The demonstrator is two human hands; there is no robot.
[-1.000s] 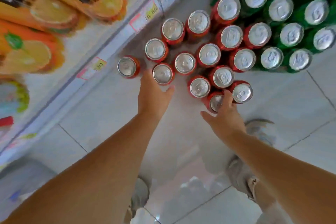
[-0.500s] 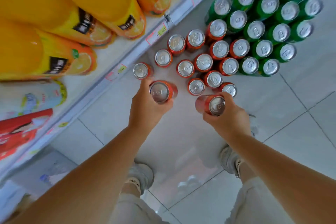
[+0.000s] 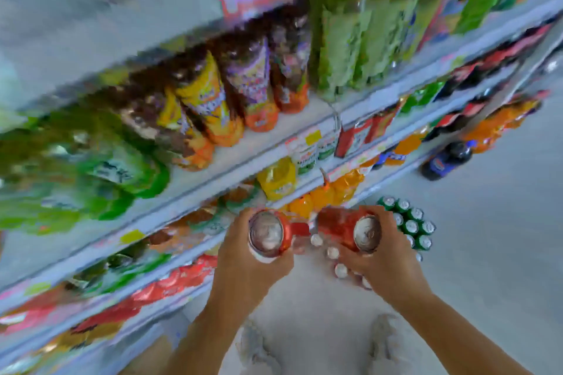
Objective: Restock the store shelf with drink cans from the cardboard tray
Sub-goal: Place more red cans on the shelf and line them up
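Note:
My left hand (image 3: 249, 268) grips a red drink can (image 3: 266, 234), its silver top turned toward me. My right hand (image 3: 384, 265) grips a second red can (image 3: 350, 231), tilted with its top facing me. Both cans hang in the air in front of the lower shelves. Far below, on the floor, stand more red cans (image 3: 333, 253), partly hidden behind my hands. A block of green cans (image 3: 409, 222) stands beside them to the right. The frame is blurred by motion.
A store shelf unit (image 3: 231, 161) rises on the left with several tiers of juice bottles, green bottles and cartons. A dark cola bottle (image 3: 446, 160) stands on the floor at the shelf's foot. Two shoes (image 3: 256, 344) are on the pale tiled floor (image 3: 493, 253).
Both hands lifted a red can each off the floor stack. The view has swung upward from the floor to the shelves, and the floor cans now look much smaller.

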